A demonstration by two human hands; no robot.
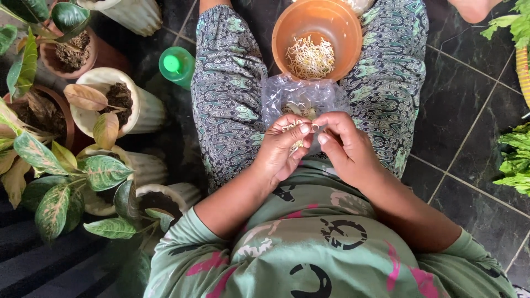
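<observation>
- We're looking straight down at a dark tiled floor (475,110) with pale grout lines, a person seated on it in patterned trousers (226,94) and a green printed shirt (309,237).
- Down the left side stand potted plants (55,182) with speckled leaves, some in ribbed cream pots (146,107), one in a terracotta pot (83,52).
- On the right edge we catch leafy greens (516,160) lying on the tiles.
- Far left of the lap sits a green plastic bottle (178,65), seen cap-up; no label shows from here.
- Between the knees, at the far end, rests an orange plastic bowl (287,22) with bean sprouts (310,58) heaped inside.
- Just nearer lies a crumpled clear plastic bag (301,96), touching the bowl's rim, more sprouts inside.
- The left hand (281,152) is cupped over the bag, fingers curled around a small bunch of sprouts.
- The right hand (345,146) meets it, thumb and forefinger pressed together, pinching one sprout's tip.
</observation>
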